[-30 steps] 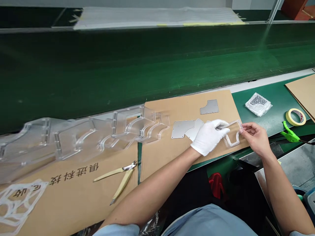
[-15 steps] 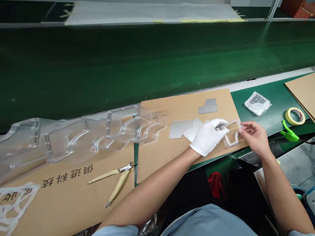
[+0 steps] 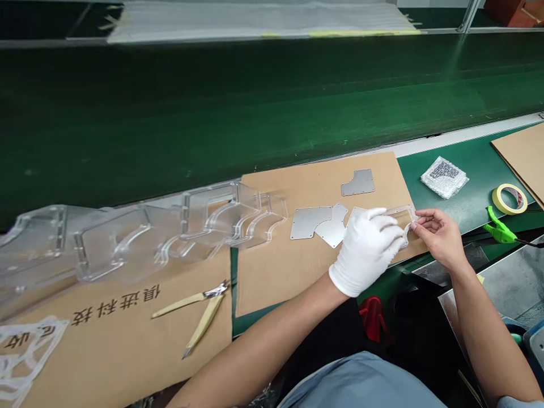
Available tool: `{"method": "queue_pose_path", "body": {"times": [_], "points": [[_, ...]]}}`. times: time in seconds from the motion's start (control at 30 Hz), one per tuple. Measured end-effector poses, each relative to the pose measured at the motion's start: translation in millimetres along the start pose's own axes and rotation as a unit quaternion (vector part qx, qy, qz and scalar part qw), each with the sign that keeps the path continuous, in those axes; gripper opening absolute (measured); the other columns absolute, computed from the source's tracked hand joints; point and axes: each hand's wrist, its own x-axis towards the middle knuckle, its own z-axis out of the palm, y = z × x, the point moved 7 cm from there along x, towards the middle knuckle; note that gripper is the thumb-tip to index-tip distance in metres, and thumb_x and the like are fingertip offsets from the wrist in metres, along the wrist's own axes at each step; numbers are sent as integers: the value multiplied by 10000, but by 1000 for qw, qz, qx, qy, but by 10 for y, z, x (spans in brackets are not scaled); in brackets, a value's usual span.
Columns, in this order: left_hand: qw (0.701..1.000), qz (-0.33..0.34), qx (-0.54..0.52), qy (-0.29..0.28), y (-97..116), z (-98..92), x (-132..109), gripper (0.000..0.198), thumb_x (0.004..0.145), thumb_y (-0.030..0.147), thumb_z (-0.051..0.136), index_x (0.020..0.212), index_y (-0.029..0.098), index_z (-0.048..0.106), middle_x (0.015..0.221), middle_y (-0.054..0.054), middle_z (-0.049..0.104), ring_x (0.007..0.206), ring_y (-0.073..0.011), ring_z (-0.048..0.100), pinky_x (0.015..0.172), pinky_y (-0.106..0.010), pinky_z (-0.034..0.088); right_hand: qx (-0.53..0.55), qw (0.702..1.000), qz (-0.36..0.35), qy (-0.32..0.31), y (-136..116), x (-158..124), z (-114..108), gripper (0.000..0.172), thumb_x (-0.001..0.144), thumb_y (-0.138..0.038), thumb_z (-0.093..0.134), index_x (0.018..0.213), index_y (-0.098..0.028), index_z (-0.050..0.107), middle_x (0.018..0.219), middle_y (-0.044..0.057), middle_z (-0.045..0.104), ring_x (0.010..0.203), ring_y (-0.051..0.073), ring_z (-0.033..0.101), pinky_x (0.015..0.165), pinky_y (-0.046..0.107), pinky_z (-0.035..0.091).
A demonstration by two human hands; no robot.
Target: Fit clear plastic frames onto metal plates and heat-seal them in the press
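Observation:
My left hand (image 3: 369, 249), in a white glove, grips a clear plastic frame (image 3: 406, 213) and covers most of it. My bare right hand (image 3: 440, 237) pinches the frame's right end between thumb and fingers. Both hands hover over a sheet of brown cardboard (image 3: 297, 260) near its right front corner. Just left of my gloved hand lie grey metal plates (image 3: 310, 222), overlapping each other. One more grey plate (image 3: 359, 182) lies farther back on the same cardboard.
Several clear plastic housings (image 3: 140, 238) lie in a row at the left. Yellow-handled cutters (image 3: 204, 314) rest on printed cardboard. A bubble-wrap packet (image 3: 444, 177), a tape roll (image 3: 509, 199) and a green tool (image 3: 501, 231) sit at the right. A green conveyor belt (image 3: 272, 107) runs behind.
My gloved left hand has slid right and toward me along the clear frame, now hiding most of it. My right hand has stayed at the frame's right end.

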Motion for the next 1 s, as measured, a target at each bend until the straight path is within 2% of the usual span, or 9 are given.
{"method": "queue_pose_path", "body": {"times": [0.03,0.1,0.43,0.77,1.0], "points": [[999,15,-2,-29,45,49,5,288,1054,271,585,862,233,796,974,-76,787,1090,-292,692,1027,-497,510,0,1000,0,1,-2,0,0,493,785,-555,904,1125,-232,750,927,48,739,848,219,720,797,384,611],[999,15,-9,-52,76,109,9,302,1058,257,573,868,224,807,895,-79,778,1039,-292,691,1018,-510,500,1,1000,-1,0,-5,-1,7,499,783,-559,902,1125,-231,746,927,48,738,842,218,719,788,382,611],[995,-12,-56,-78,-16,155,-22,275,1038,262,576,908,250,817,851,-80,754,963,-274,677,1010,-500,501,28,1000,0,-4,-6,18,61,480,782,-502,912,1135,-240,718,920,37,733,823,211,717,778,378,601],[996,-5,-56,-66,-47,192,-44,295,1026,223,552,900,235,819,845,-97,755,1038,-290,702,1023,-503,534,28,999,-15,-1,2,23,81,459,824,-476,892,1172,-241,706,925,37,735,825,203,714,767,367,600],[997,69,-3,-20,28,167,-50,273,1010,140,579,888,219,810,797,-70,753,1022,-299,710,930,-481,570,14,1000,-13,13,8,35,70,482,796,-454,906,1176,-227,714,913,20,708,808,185,695,765,359,593]]}}
